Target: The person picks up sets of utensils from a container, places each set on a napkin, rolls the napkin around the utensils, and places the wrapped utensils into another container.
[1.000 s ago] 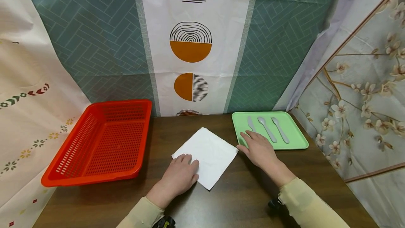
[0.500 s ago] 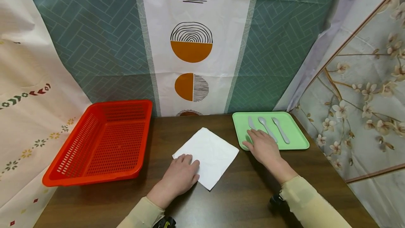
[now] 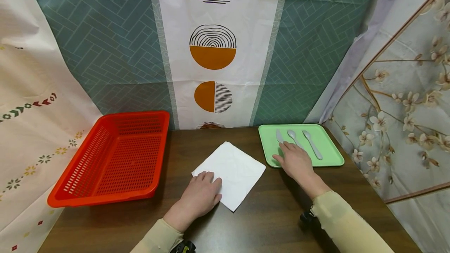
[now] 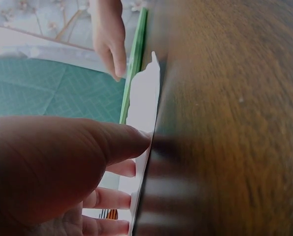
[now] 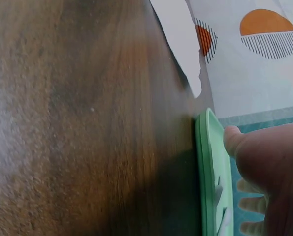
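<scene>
A white square napkin [image 3: 233, 171] lies flat on the brown table, turned like a diamond. My left hand [image 3: 198, 198] rests its fingertips on the napkin's near left edge; the left wrist view shows the thumb [image 4: 126, 142] at that edge. Over the near left part of a light green tray [image 3: 327, 155], my right hand [image 3: 297, 163] hovers with spread fingers, holding nothing. Three grey pieces of cutlery lie in the tray. The knife [image 3: 279, 136] and spoon [image 3: 292, 134] are partly covered by this hand, while the third piece [image 3: 312, 145] shows fully.
On the left stands a red perforated plastic basket [image 3: 154, 184]. A patterned cloth [image 3: 218, 61] hangs behind the table [image 3: 267, 221], and a flowered panel [image 3: 397, 108] borders the right side.
My right hand has moved right, from beside the napkin's right corner and the tray's left rim to over the tray and the cutlery. The left hand and napkin have stayed in place.
</scene>
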Tool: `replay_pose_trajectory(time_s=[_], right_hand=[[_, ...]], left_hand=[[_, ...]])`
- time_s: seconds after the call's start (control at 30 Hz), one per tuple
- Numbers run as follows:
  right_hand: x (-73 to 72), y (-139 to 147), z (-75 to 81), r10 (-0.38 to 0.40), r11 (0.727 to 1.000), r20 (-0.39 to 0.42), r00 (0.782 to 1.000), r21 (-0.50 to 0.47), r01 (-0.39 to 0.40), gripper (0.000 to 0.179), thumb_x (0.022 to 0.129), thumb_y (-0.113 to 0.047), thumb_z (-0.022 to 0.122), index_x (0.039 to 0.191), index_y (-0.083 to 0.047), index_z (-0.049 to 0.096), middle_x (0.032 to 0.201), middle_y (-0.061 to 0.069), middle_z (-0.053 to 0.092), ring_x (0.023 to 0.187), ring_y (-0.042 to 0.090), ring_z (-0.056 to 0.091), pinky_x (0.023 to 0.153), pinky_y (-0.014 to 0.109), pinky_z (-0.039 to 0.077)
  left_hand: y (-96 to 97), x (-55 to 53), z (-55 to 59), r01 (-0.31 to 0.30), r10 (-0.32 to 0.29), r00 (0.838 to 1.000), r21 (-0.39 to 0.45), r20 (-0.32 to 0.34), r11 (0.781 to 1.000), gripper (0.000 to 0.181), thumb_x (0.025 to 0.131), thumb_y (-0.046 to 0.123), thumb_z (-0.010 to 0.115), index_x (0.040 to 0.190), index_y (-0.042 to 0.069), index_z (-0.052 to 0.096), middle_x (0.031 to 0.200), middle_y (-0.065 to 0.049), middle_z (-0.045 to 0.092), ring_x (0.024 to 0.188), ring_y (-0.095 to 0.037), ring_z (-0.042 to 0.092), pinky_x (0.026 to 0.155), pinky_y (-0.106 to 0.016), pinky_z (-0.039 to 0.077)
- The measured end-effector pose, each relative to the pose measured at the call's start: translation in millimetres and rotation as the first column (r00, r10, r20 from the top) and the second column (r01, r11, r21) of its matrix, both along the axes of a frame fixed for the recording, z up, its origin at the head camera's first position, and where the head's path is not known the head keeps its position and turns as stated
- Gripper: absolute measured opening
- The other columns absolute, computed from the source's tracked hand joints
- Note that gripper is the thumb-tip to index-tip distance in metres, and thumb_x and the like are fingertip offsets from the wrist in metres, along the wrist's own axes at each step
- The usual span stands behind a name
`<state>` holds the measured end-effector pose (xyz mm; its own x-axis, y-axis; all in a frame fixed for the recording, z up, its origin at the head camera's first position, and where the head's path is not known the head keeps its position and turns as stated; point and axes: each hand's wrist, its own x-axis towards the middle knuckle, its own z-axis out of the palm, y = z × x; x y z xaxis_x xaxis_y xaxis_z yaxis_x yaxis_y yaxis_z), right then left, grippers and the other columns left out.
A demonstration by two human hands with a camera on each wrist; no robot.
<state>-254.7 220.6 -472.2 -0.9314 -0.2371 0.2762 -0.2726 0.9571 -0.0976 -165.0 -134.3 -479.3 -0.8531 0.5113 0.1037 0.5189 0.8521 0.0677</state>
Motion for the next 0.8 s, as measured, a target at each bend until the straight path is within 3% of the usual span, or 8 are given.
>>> replay_pose_trajectory(time_s=[0.17, 0.47, 0.8], right_hand=[[-2.0, 2.5, -0.7, -0.007, 1.000, -0.003, 1.000, 0.003, 0.007, 0.059, 0.107, -0.034, 0.074, 0.145, 0.009, 0.063, 0.146, 0.033, 0.063, 0.137, 0.052, 0.059, 0.113, 0.064, 0.047], [-7.3, 5.8, -3.8, -0.057, 0.998, 0.002, 0.998, 0.007, 0.057, 0.056, 0.107, -0.036, 0.074, 0.143, 0.007, 0.066, 0.136, 0.030, 0.068, 0.121, 0.054, 0.065, 0.096, 0.067, 0.054], [-15.2, 10.1, -5.4, -0.089, 0.996, 0.057, 0.994, 0.013, 0.089, 0.041, 0.108, -0.029, 0.073, 0.134, 0.002, 0.068, 0.117, 0.026, 0.068, 0.102, 0.052, 0.067, 0.081, 0.067, 0.056]], left_hand=[[-0.2, -0.1, -0.9, -0.001, 0.001, 1.000, -0.001, 0.009, 1.000, 0.034, 0.099, 0.032, 0.083, 0.120, 0.009, 0.069, 0.126, -0.021, 0.066, 0.123, -0.045, 0.063, 0.103, -0.063, 0.054], [-0.9, -1.8, -5.3, -0.001, 0.001, 1.000, -0.012, 0.010, 1.000, 0.033, 0.100, 0.034, 0.081, 0.121, 0.011, 0.069, 0.126, -0.020, 0.066, 0.123, -0.044, 0.063, 0.104, -0.062, 0.054], [-0.1, -0.2, 0.3, -0.003, 0.003, 1.000, -0.006, 0.019, 1.000, 0.034, 0.100, 0.033, 0.082, 0.122, 0.011, 0.069, 0.128, -0.020, 0.065, 0.124, -0.044, 0.062, 0.105, -0.063, 0.053]])
